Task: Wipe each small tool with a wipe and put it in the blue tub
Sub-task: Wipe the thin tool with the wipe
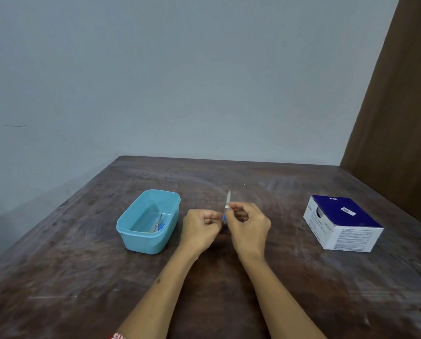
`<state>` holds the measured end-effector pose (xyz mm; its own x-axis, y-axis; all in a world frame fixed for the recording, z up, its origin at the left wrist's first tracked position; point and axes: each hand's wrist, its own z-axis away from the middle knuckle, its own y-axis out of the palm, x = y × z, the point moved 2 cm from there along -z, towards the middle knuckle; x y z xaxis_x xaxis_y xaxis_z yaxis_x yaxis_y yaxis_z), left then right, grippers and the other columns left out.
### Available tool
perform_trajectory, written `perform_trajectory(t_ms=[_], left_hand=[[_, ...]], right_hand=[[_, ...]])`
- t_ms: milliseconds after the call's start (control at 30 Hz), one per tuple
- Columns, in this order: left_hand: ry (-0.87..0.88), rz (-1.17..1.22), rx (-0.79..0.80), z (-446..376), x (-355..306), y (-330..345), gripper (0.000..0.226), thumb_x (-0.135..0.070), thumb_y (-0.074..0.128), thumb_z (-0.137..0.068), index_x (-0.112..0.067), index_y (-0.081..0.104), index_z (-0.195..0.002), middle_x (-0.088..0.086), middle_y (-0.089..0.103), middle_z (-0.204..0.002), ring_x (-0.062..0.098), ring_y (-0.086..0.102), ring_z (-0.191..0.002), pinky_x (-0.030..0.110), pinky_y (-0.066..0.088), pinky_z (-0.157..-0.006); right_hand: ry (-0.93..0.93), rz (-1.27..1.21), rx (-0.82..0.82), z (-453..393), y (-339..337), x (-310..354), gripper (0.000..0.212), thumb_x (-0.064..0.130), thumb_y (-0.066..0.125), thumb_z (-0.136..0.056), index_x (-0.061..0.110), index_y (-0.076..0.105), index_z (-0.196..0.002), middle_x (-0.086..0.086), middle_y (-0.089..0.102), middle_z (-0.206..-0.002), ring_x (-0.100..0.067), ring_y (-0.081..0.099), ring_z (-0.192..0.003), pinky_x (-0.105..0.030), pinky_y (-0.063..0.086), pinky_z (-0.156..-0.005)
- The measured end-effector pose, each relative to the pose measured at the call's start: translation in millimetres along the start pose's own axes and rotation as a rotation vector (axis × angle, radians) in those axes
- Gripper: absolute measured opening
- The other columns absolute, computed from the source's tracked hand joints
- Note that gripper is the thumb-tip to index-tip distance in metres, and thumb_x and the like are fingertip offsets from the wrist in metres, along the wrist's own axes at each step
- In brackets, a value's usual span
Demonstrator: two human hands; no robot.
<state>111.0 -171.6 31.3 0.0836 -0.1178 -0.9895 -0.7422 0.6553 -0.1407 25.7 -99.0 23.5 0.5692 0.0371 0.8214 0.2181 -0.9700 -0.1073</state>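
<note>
Both hands meet over mid-table, just right of the tub [147, 222]. The left hand [199, 226] pinches the lower, blue end of a slim tool [228, 200]; the right hand [249, 225] pinches a small white wipe [227, 206] against its shaft. The pale tip points up and away.

Tub holds small scissors [158, 222] plus blue and yellow items, too small to identify. These are judged already wiped.

Wiping of this tool appears under way; placing it in the tub remains. No other tools lie loose on the table [229, 277]. A box [342, 223] sits well to the right.
</note>
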Motion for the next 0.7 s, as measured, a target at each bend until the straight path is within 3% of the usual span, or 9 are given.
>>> perform_trajectory(t_ms=[167,367,567,700], left_hand=[[-0.056,0.021,0.157,2.2,-0.3,4.2,0.014,0.006,0.062,-0.082,0.001,0.07,-0.091,0.019,0.072,-0.084,0.022,0.071,-0.071,0.026,0.058,-0.06],[-0.015,0.039,0.036,-0.2,1.8,-0.5,0.019,0.005,0.059,-0.083,-0.004,0.072,-0.094,0.012,0.074,-0.083,0.019,0.072,-0.075,0.035,0.06,-0.071],[-0.082,0.049,0.198,1.3,-0.4,2.0,0.012,0.006,0.063,-0.08,0.0,0.07,-0.089,0.017,0.072,-0.08,0.021,0.071,-0.069,0.026,0.058,-0.061],[-0.052,0.046,0.119,-0.8,1.3,0.0,0.018,0.007,0.058,-0.083,-0.004,0.071,-0.089,0.014,0.072,-0.082,0.021,0.072,-0.072,0.03,0.059,-0.065]], right_hand=[[-0.021,-0.027,-0.097,-3.5,-6.9,0.3,0.014,-0.001,0.066,-0.081,0.008,0.073,-0.089,0.003,0.064,-0.082,-0.002,0.061,-0.069,-0.003,0.044,-0.063],[0.029,0.018,0.01,0.0,0.5,-1.2,0.013,0.005,0.072,-0.072,0.017,0.073,-0.077,0.005,0.067,-0.072,-0.003,0.064,-0.063,-0.024,0.055,-0.064],[-0.006,-0.014,-0.092,-3.4,-7.6,1.5,0.013,0.0,0.067,-0.08,0.009,0.073,-0.088,0.004,0.065,-0.082,0.0,0.06,-0.068,-0.004,0.044,-0.063],[0.028,0.011,-0.048,-1.1,-3.0,0.5,0.01,0.006,0.072,-0.073,0.017,0.072,-0.073,0.003,0.067,-0.071,-0.004,0.062,-0.061,-0.02,0.053,-0.061]])
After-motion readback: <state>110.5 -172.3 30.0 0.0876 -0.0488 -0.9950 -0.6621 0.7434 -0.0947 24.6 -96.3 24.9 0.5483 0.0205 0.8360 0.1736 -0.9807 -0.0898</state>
